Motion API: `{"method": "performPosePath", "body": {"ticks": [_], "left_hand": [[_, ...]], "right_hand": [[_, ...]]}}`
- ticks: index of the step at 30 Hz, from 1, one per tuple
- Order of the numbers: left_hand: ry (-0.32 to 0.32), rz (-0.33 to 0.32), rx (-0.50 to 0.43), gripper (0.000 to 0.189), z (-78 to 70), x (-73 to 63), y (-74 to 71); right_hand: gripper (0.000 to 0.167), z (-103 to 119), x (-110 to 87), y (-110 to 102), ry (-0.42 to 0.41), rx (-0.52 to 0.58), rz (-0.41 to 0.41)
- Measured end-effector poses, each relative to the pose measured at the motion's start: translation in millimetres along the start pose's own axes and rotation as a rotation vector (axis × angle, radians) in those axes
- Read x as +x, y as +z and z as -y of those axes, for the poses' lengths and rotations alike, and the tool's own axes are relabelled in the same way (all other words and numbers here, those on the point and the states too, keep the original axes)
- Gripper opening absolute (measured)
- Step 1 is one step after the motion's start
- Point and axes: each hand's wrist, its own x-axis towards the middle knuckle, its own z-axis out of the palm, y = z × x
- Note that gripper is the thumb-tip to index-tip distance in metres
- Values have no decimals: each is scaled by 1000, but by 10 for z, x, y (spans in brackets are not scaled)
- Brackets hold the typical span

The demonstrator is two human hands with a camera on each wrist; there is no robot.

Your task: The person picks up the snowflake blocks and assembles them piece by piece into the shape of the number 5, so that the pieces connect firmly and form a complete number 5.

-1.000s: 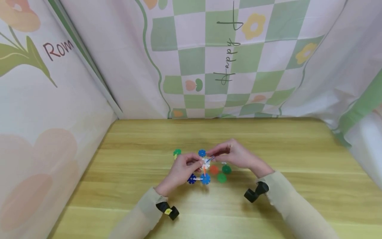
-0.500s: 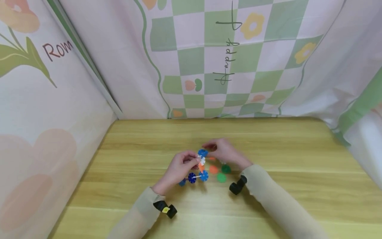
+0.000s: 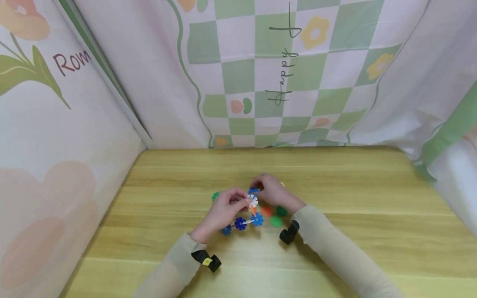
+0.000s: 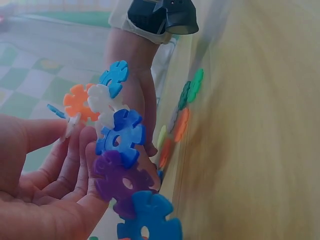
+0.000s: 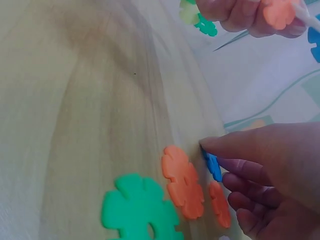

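Pinching the chain [image 3: 240, 224] by a white disc [image 3: 253, 201], left hand [image 3: 227, 210] partly blocks a green disc [image 3: 215, 195]. Right hand [image 3: 273, 191] pinches a blue disc [image 5: 212, 166], well in from table [image 3: 335, 178] far edge; orange disc [image 3: 266, 211], light-green disc [image 3: 276, 221] lie near.

Right hand [image 5: 272, 172] is at the lower right, thumb and index finger pinching a little blue disc [image 5: 214, 167] that's kinda edge-on. Next to it on the table [image 5: 95, 105] you've got 2 orange discs [image 5: 183, 182], the narrower-looking 1 just below the blue. A green disc [image 5: 135, 202] is nearest the camera, cut off at the bottom. Up top, part of the left hand [image 5: 237, 12], fingers curled, with an orange flower piece [image 5: 279, 12] and a white piece [image 5: 306, 18] in front. Blue bit [image 5: 315, 44] at the right edge, pale fabric [image 5: 250, 82] behind.
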Motion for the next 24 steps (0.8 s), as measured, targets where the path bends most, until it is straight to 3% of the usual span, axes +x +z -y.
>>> {"method": "performPosePath", "body": {"ticks": [8, 14, 24], "left_hand": [[4, -4, 0, 15, -12, -2, 14], [14, 1, -12, 15, -9, 0, 16], [-5, -7, 12, 15, -4, -10, -1]], "right_hand": [[21, -21, -38, -1, 24, 52, -4], [22, -68, -91, -5, 8, 181, -49], [20, -18, -291, -232, -15, 351, -124]]}}
